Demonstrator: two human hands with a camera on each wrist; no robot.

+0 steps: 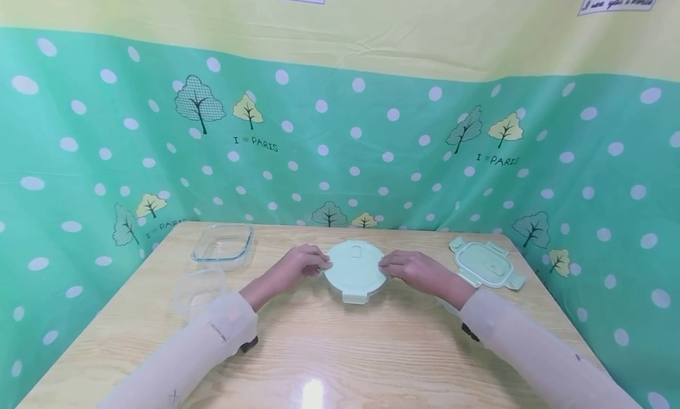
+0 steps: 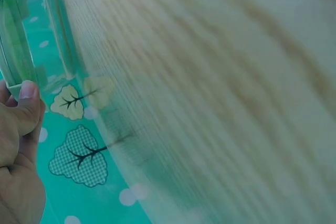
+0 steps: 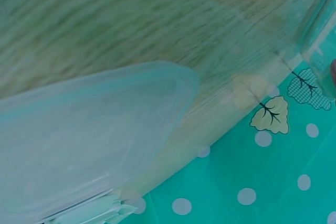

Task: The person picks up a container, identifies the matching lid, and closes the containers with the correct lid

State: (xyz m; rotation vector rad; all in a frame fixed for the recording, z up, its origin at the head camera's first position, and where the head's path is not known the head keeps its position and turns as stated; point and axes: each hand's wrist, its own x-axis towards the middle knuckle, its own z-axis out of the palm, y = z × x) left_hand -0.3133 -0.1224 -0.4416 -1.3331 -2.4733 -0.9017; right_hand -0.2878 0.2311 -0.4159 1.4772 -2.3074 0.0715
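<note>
"Round green lid point(image 1: 355, 273): where is it?"

"Mid-worktop point(image 1: 340, 344), above a clear container point(image 2: 59, 30). I can't tell whether they touch."

"Your fingers?"

"My left fingers point(image 1: 320, 259) pinch one edge, my right fingers point(image 1: 392, 259) the opposite edge. Another lid point(image 1: 482, 264) lies to my right, a glass dish point(image 1: 220, 259) left."

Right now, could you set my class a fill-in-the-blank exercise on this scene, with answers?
The left hand and right hand grip one lid, whose outline is ____.
In the head view, another lid lies on the table, to the ____ of both hands.
The printed backdrop names the city ____.

Missing words: round; right; Paris.
</note>
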